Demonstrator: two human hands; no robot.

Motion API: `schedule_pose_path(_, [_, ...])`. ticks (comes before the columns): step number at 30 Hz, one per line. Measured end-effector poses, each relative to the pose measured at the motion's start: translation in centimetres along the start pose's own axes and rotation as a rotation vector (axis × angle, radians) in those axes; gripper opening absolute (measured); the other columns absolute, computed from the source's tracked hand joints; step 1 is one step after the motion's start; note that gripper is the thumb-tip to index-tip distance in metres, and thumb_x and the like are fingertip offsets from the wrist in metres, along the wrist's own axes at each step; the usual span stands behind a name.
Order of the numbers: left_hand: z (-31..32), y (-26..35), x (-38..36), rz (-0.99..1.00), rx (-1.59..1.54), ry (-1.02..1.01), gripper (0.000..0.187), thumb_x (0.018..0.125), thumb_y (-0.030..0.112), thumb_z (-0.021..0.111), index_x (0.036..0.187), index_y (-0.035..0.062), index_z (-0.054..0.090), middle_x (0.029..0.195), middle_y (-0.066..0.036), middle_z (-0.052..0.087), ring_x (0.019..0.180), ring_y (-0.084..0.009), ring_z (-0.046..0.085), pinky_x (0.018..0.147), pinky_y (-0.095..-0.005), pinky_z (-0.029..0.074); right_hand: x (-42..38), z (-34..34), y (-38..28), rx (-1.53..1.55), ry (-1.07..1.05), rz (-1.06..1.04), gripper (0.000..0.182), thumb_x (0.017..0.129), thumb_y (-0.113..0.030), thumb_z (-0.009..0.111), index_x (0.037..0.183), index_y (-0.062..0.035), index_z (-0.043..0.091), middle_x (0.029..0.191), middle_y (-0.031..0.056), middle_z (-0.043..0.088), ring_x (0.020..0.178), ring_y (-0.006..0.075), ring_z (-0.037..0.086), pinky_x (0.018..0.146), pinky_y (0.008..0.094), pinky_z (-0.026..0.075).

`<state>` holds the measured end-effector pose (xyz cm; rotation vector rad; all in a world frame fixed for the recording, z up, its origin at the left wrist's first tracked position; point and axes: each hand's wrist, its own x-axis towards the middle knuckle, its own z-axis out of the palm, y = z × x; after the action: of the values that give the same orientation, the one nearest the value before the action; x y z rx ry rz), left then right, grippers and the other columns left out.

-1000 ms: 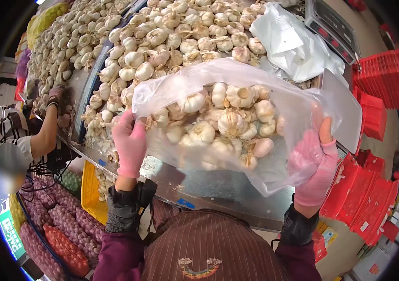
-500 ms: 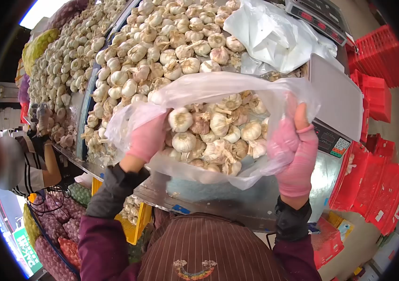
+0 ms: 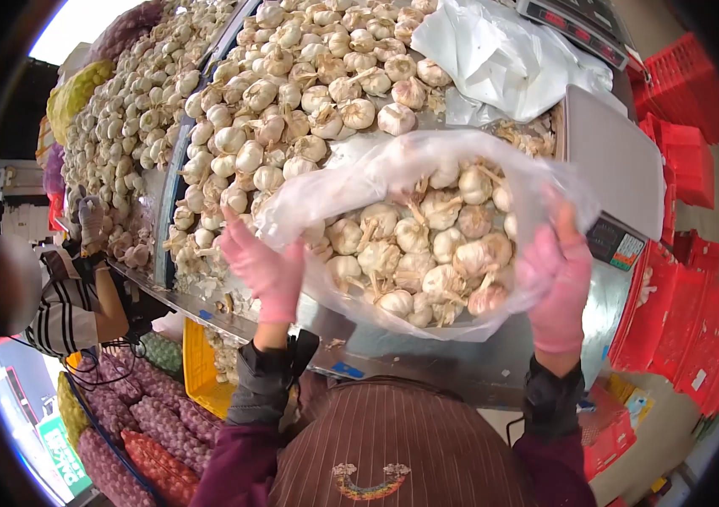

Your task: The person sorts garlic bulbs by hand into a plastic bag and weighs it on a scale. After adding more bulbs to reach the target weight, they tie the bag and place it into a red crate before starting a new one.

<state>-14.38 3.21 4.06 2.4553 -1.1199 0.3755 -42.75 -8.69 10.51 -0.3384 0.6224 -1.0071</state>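
A clear plastic bag (image 3: 334,182) lies wide-mouthed on the metal table, with many garlic bulbs (image 3: 414,241) inside. My right hand (image 3: 555,283), in a pink glove, grips the bag's right rim. Just left of the bag is my left hand (image 3: 265,269), also pink-gloved, its fingers spread and holding nothing, beside loose garlic. Behind the bag a large heap of garlic (image 3: 317,76) covers the table.
A scale (image 3: 613,169) stands right of the bag, near white plastic bags (image 3: 512,63) and a second scale (image 3: 575,25). Red crates (image 3: 672,321) are at the right. A co-worker (image 3: 64,287) is at the left, near a yellow crate (image 3: 203,367) and net sacks (image 3: 123,393).
My left hand has let go of the bag's left rim and opened. The bag has shifted right, and more of the garlic inside it shows.
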Motion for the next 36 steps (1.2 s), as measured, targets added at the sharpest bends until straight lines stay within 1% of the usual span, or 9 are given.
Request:
schedule_pose_path(3, [2.5, -7.1, 0.6, 0.031, -0.401, -0.667, 0.044, 0.083, 0.017, 0.067, 0.122, -0.0017, 0.057, 0.1, -0.011, 0.062, 0.095, -0.0234, 0.061, 0.087, -0.0339, 0.045, 1.5, 5.4, 4.3, -0.288, 0.111, -0.071, 0.031, 0.1, -0.025, 0.046, 0.123, -0.0077, 0.057, 0.056, -0.0095, 0.028, 0.044, 0.0024, 0.028, 0.038, 0.0187, 0.025])
schedule_pose_path(5, [2.8, -7.6, 0.8, -0.02, -0.609, -0.565, 0.037, 0.086, 0.014, 0.062, 0.119, -0.0033, 0.059, 0.102, -0.012, 0.063, 0.096, -0.0211, 0.061, 0.087, -0.032, 0.046, 2.3, 9.2, 6.4, -1.507, -0.255, -0.706, 0.012, 0.092, -0.014, 0.05, 0.095, -0.0048, 0.057, 0.065, 0.0031, 0.056, 0.055, 0.0208, 0.053, 0.053, 0.0359, 0.047])
schedule_pose_path(8, [0.9, -6.7, 4.4, -0.338, -1.19, -0.464, 0.028, 0.094, 0.007, 0.045, 0.112, -0.0049, 0.062, 0.11, -0.01, 0.063, 0.097, -0.017, 0.061, 0.086, -0.0282, 0.047, 1.5, 15.7, 7.1, -0.147, -0.324, 0.06, 0.019, 0.095, -0.021, 0.05, 0.088, -0.005, 0.057, 0.053, 0.0023, 0.05, 0.044, 0.0192, 0.049, 0.041, 0.035, 0.041])
schedule_pose_path(15, [-13.2, 13.3, 4.6, -0.018, -1.267, -0.401, 0.042, 0.087, 0.018, 0.05, 0.119, -0.0078, 0.057, 0.104, -0.011, 0.064, 0.079, -0.0093, 0.058, 0.068, -0.0242, 0.047, -3.7, 2.7, -2.6, -0.365, 0.054, -0.079, 0.041, 0.094, -0.033, 0.053, 0.123, -0.0038, 0.059, 0.059, -0.0117, 0.031, 0.048, -0.0003, 0.029, 0.041, 0.0189, 0.024])
schedule_pose_path(22, [-10.6, 7.9, 7.0, -0.276, -1.027, -0.34, 0.032, 0.082, 0.004, 0.047, 0.109, -0.0066, 0.062, 0.104, -0.007, 0.066, 0.075, -0.0092, 0.058, 0.064, -0.0163, 0.042, -4.0, -6.2, 0.1, -0.534, 0.532, -0.112, 0.033, 0.094, -0.035, 0.056, 0.113, -0.0097, 0.065, 0.059, -0.0121, 0.031, 0.049, 0.0002, 0.028, 0.044, 0.0201, 0.02])
schedule_pose_path(26, [-9.0, 9.5, 5.9, 0.457, -0.321, -0.036, 0.041, 0.076, -0.01, 0.058, 0.115, 0.0031, 0.06, 0.104, -0.008, 0.063, 0.091, -0.0188, 0.062, 0.079, -0.0275, 0.05, -5.4, -10.0, 0.0, -0.464, 0.571, -0.146, 0.031, 0.096, -0.036, 0.054, 0.112, -0.0124, 0.066, 0.06, -0.0122, 0.031, 0.05, 0.0009, 0.027, 0.044, 0.0212, 0.02])
schedule_pose_path(30, [-2.2, 20.4, -6.3, 1.274, -0.414, -0.907, 0.018, 0.075, 0.009, 0.056, 0.092, 0.0085, 0.063, 0.095, -0.007, 0.059, 0.093, -0.0229, 0.058, 0.081, -0.0355, 0.047, -4.9, -9.1, 0.0, -0.45, 0.592, -0.148, 0.035, 0.096, -0.037, 0.054, 0.115, -0.0096, 0.065, 0.06, -0.0122, 0.029, 0.05, 0.0003, 0.027, 0.044, 0.021, 0.019])
schedule_pose_path(31, [-0.7, 21.7, -7.7, 1.415, -0.318, -0.705, 0.013, 0.078, 0.012, 0.056, 0.089, 0.011, 0.062, 0.089, -0.006, 0.056, 0.082, -0.0222, 0.057, 0.075, -0.0337, 0.046, -4.8, -8.7, 0.0, -0.471, 0.601, -0.163, 0.036, 0.096, -0.037, 0.054, 0.116, -0.0087, 0.064, 0.06, -0.0119, 0.028, 0.05, -0.0001, 0.026, 0.044, 0.0206, 0.019])
schedule_pose_path(36, [2.7, 21.1, 2.5, 1.201, 0.233, -0.864, 0.022, 0.084, 0.014, 0.056, 0.105, 0.0139, 0.061, 0.097, -0.011, 0.055, 0.091, -0.0241, 0.056, 0.076, -0.0354, 0.047, -6.2, -8.9, -0.2, -0.382, 0.62, -0.141, 0.03, 0.095, -0.029, 0.056, 0.11, -0.0053, 0.067, 0.059, -0.0113, 0.033, 0.052, 0.0008, 0.029, 0.048, 0.0194, 0.022])
